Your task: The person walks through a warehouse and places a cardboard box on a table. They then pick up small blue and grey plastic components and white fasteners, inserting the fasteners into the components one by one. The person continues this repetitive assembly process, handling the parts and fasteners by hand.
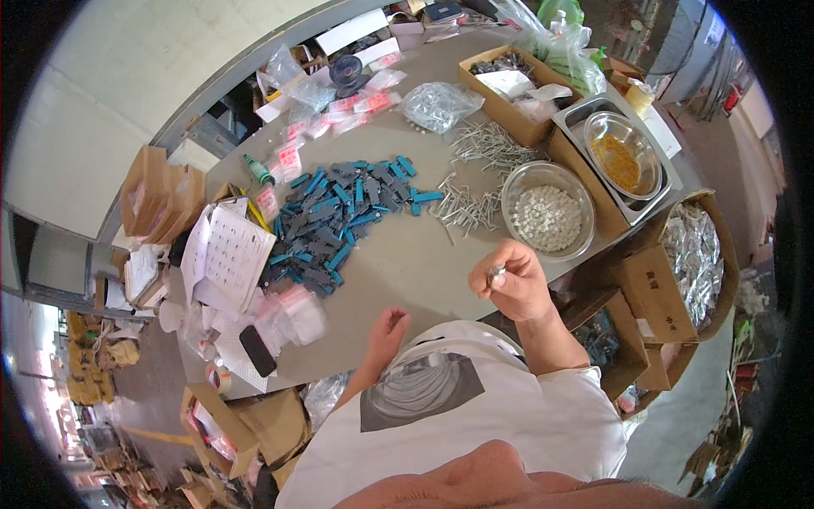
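My right hand (511, 284) is raised over the table's near edge, left of and nearer than the steel bowl of white pieces. Its thumb and fingers pinch a small shiny metal piece (496, 273), too small to name exactly. By the near edge, my left hand (390, 329) is loosely closed with fingers curled in; whether anything is inside is hidden. Beyond it spreads a heap of dark grey and blue plastic parts (326, 222). Bent metal rods (468, 204) lie loose beside the steel bowl (506, 222), which holds many small white pieces (547, 218).
A steel tray (670, 174) holds a bowl of yellow pieces (617, 163). Cardboard boxes (649, 280) crowd the right edge. Left are papers (229, 250), a phone (257, 350) and plastic bags (292, 314). Farther back are a clear bag (439, 106) and a small fan (348, 72).
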`<state>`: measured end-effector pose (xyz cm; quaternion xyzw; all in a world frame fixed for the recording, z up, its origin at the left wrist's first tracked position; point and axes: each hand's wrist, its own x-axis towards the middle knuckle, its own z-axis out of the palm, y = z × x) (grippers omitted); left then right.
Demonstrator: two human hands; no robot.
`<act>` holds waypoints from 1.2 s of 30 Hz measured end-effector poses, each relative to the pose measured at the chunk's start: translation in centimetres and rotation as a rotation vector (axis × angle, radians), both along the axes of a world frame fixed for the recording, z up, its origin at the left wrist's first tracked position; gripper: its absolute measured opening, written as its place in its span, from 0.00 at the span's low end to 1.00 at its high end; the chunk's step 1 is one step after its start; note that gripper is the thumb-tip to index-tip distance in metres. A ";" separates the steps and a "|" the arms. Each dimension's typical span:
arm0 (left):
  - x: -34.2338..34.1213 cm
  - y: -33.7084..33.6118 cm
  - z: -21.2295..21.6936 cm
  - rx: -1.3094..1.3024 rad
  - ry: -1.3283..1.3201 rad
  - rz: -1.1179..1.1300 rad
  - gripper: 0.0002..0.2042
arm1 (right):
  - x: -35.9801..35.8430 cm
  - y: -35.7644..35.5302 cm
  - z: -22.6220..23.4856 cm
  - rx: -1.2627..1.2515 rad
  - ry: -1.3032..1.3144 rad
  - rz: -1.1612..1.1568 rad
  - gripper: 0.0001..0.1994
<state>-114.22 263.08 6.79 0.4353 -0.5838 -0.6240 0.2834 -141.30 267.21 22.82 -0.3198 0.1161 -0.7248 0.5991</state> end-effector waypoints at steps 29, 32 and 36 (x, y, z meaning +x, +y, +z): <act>-6.7 -2.4 24.1 -0.592 0.268 -0.341 0.10 | 4.1 1.2 3.9 -0.041 0.578 -0.211 0.14; -6.7 -2.6 23.6 -0.629 0.269 -0.324 0.11 | 4.4 0.9 3.8 -0.029 0.565 -0.221 0.14; -6.6 -2.5 23.4 -0.628 0.268 -0.300 0.10 | 4.7 1.0 3.9 0.011 0.564 -0.225 0.15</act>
